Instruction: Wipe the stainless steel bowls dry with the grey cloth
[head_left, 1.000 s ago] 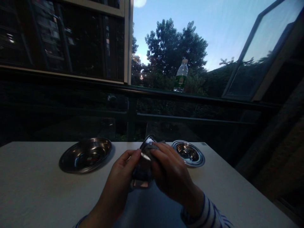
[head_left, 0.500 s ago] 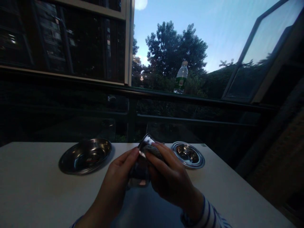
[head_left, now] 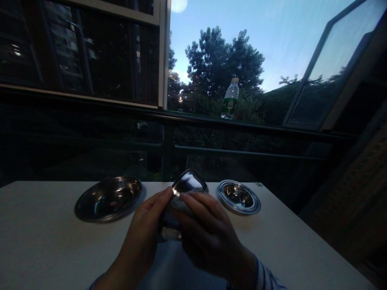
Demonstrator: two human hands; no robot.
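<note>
A shiny metal dish is held tilted above the near middle of the table; its full shape is hidden behind the hands. My left hand pinches the dish's left edge between thumb and fingers. Across the inner face of the dish lies my right hand, its fingers closed over a grey, textured cloth. Only a small part of the cloth shows beneath the fingertips, so I cannot tell its size.
On the white table, a large metal basin rests at left and a smaller metal bowl at right. Behind the table runs a dark railing. A plastic bottle stands on the ledge by the open window.
My right hand has moved down and left over the dish with the cloth, uncovering more of its upper face. The left hand has shifted slightly left. Basin, bowl and bottle have not moved.
</note>
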